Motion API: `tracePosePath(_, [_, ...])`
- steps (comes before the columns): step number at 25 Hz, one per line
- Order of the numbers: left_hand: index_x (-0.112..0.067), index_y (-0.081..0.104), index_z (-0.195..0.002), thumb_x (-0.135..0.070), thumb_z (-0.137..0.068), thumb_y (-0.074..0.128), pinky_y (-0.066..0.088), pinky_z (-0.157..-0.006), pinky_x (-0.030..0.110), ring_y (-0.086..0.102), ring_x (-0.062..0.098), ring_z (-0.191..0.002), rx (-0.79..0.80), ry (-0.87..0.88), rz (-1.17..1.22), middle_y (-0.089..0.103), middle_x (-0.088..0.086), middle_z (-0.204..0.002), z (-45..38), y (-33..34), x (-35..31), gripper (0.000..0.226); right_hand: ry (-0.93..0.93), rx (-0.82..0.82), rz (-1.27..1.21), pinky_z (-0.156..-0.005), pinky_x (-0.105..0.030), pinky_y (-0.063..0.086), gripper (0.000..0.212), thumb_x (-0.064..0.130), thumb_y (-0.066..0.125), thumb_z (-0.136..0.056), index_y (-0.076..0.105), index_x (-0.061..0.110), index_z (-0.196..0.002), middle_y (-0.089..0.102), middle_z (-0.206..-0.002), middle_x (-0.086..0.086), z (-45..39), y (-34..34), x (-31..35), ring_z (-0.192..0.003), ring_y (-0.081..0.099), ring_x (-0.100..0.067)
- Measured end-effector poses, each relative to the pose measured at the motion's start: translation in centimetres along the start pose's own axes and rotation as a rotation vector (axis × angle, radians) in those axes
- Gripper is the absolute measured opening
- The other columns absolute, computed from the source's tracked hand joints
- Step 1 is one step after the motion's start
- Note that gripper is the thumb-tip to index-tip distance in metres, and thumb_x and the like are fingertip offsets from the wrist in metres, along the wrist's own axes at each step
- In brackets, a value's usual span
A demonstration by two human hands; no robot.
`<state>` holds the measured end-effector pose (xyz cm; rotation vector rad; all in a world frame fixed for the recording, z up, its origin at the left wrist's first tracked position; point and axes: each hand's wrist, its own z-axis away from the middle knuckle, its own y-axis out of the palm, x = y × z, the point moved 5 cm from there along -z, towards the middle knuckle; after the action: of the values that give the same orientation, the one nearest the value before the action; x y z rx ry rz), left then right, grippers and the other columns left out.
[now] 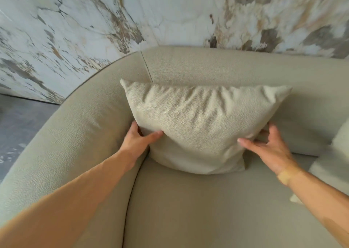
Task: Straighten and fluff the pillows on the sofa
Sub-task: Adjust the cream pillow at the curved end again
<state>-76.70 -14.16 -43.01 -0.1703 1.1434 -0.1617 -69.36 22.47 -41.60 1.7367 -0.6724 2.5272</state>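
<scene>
A beige textured pillow (200, 123) stands upright in the corner of a beige sofa (188, 210), leaning on the backrest. My left hand (138, 141) grips its lower left edge, thumb on the front and fingers tucked behind. On the lower right edge my right hand (268, 146) holds the pillow the same way, thumb across the front. Creases run diagonally over the upper half of the pillow.
A second beige pillow (338, 153) lies at the right edge, partly cut off. The sofa's curved arm (75, 134) wraps around the left. Behind stands a marble-patterned wall (170, 17); grey floor (20, 123) shows at far left.
</scene>
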Motion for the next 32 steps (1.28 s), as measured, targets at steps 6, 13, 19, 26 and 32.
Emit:
tracePosePath(6, [-0.03, 0.055, -0.136, -0.04, -0.09, 0.067, 0.056, -0.082, 0.031, 0.064, 0.009, -0.105, -0.244, 0.11, 0.173, 0.066, -0.011, -0.12, -0.9, -5.2, -10.6, 0.049, -0.104, -0.277, -0.158, -0.086, -0.029, 0.05, 0.038, 0.031, 0.074, -0.082, 0.063, 0.029, -0.118, 0.067, -0.108, 0.008, -0.3, -5.1, 8.9, -0.095, 0.062, 0.002])
tracePosePath(13, [-0.031, 0.071, -0.088, -0.023, -0.089, 0.069, 0.053, -0.071, 0.03, 0.064, 0.013, -0.081, -0.297, 0.136, -0.095, 0.068, -0.007, -0.087, -2.8, -6.4, -12.7, 0.007, 0.055, -0.472, -0.208, -0.098, -0.045, 0.05, 0.025, 0.02, 0.074, -0.082, 0.069, 0.016, -0.107, 0.07, -0.104, -0.005, 0.1, -6.6, 9.0, -0.092, 0.066, -0.019])
tracePosePath(19, [-0.016, 0.073, -0.101, -0.017, -0.09, 0.069, 0.054, -0.059, 0.021, 0.064, 0.009, -0.074, -0.373, 0.154, -0.027, 0.067, -0.005, -0.083, -4.4, -7.1, -13.6, 0.012, 0.117, -0.511, -0.366, -0.066, -0.033, 0.045, 0.021, 0.019, 0.07, -0.086, 0.066, 0.019, -0.106, 0.065, -0.086, 0.002, 0.8, -5.8, 8.5, -0.076, 0.063, -0.015])
tracePosePath(26, [-0.023, 0.061, -0.116, -0.022, -0.092, 0.066, 0.057, -0.074, 0.03, 0.069, 0.017, -0.083, -0.223, 0.115, 0.094, 0.067, 0.001, -0.1, -4.4, -6.3, -11.8, 0.024, 0.148, -0.317, -0.285, -0.089, -0.049, 0.052, 0.032, 0.027, 0.071, -0.085, 0.057, 0.034, -0.113, 0.064, -0.099, 0.011, 0.7, -5.3, 8.3, -0.104, 0.064, -0.022])
tracePosePath(32, [-0.037, 0.047, -0.137, -0.015, -0.08, 0.072, 0.051, -0.082, 0.034, 0.062, 0.017, -0.11, 0.123, -0.031, 0.076, 0.066, -0.01, -0.119, -0.3, -2.8, -4.1, 0.066, 0.356, 0.156, -0.165, -0.094, -0.056, 0.048, 0.108, 0.034, 0.081, -0.07, 0.008, 0.045, -0.15, 0.049, -0.141, 0.008, 3.3, -1.0, 3.3, -0.122, 0.052, -0.033])
